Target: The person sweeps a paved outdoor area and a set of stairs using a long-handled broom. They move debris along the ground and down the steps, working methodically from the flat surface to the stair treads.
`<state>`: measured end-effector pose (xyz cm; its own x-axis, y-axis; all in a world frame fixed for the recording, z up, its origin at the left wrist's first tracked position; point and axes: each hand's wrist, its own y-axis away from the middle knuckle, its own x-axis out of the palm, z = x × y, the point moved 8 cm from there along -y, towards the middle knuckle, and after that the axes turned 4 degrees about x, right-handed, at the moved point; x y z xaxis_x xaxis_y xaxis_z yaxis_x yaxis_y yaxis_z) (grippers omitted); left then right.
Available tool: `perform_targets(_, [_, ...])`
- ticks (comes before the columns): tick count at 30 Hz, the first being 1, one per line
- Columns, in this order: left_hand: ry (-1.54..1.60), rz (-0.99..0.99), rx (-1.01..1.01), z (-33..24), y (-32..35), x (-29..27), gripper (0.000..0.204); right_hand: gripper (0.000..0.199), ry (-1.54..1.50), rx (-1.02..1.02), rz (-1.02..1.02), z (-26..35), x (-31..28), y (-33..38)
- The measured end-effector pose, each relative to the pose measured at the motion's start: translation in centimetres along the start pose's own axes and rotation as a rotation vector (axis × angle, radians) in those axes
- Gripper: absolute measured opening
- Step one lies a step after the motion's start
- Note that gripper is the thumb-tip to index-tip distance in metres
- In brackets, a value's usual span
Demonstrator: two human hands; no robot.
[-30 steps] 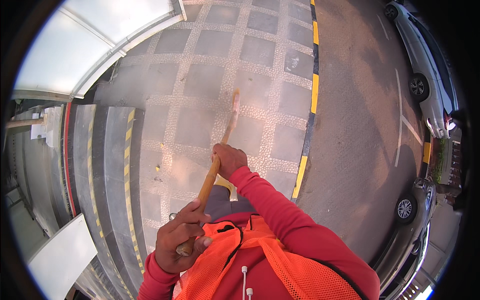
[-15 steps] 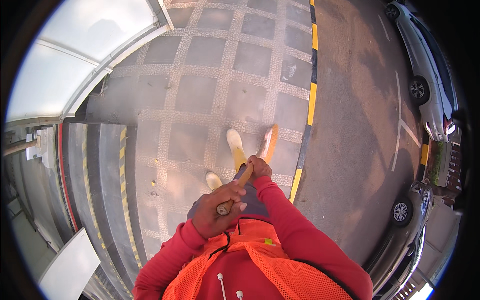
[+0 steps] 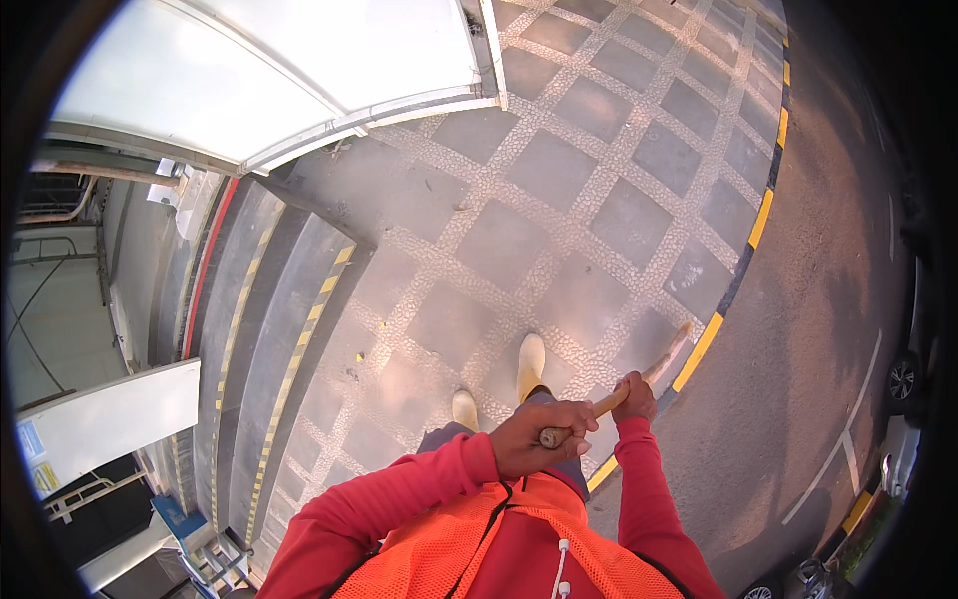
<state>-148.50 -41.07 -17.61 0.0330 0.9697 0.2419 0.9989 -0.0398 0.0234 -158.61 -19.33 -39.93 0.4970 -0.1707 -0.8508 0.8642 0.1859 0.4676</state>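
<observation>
Both my hands grip the wooden handle (image 3: 608,403) of a broom held slantwise before my body. My left hand (image 3: 534,435) is closed round it close to the blunt top end, which pokes out toward me. Further down the handle, my right hand (image 3: 636,397) is wrapped round it. Past that hand the broom head (image 3: 674,351) shows as a narrow, pinkish-orange edge low over the paving by the kerb. My right hand hides part of the handle.
Grey paving with pebble strips (image 3: 554,168) spreads ahead. A black-and-yellow kerb (image 3: 761,218) borders the asphalt road (image 3: 798,329) at right, where cars are parked. Striped steps (image 3: 299,329) lie at left, below white panels (image 3: 379,50). My pale boots (image 3: 532,364) stand on the paving.
My view has turned left, bringing more steps and panels in. The broom head has swung right toward the kerb, and both hands have shifted right in view, still on the handle.
</observation>
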Motion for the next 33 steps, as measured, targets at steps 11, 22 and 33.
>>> perform_targets(11, [-0.392,-0.501,-0.094,-6.8,5.1,-13.4,0.016,0.013,-0.274,-0.473,0.211,26.2,10.0,-5.5])
perform_targets(22, [-0.39,-0.622,0.027,-15.1,12.2,-10.2,0.015,0.014,-0.172,-0.889,0.142,33.4,0.8,1.7])
perform_targets(33, [0.24,-0.806,0.067,7.5,4.9,-9.5,0.008,0.017,0.529,-0.37,0.268,13.1,7.3,-12.9])
